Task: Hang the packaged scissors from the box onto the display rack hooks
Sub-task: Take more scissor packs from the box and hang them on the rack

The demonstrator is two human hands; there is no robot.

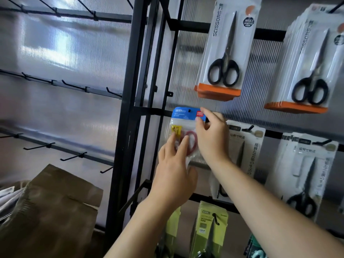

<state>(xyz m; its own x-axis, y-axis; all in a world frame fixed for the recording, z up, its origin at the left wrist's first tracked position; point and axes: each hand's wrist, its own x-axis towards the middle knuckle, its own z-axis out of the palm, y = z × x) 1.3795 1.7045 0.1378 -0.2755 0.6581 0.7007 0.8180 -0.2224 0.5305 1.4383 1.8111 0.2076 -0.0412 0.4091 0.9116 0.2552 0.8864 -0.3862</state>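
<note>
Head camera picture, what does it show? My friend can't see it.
Two hands hold a red-handled scissors pack against a black display rack: the right hand pinches its blue header, the left hand presses it with flat fingers. Black-handled scissors packs hang nearby.

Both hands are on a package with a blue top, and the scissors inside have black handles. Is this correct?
Not fully. In the head view, the package under the left hand and right hand has a blue top, but its scissors have red handles, not black.
</note>
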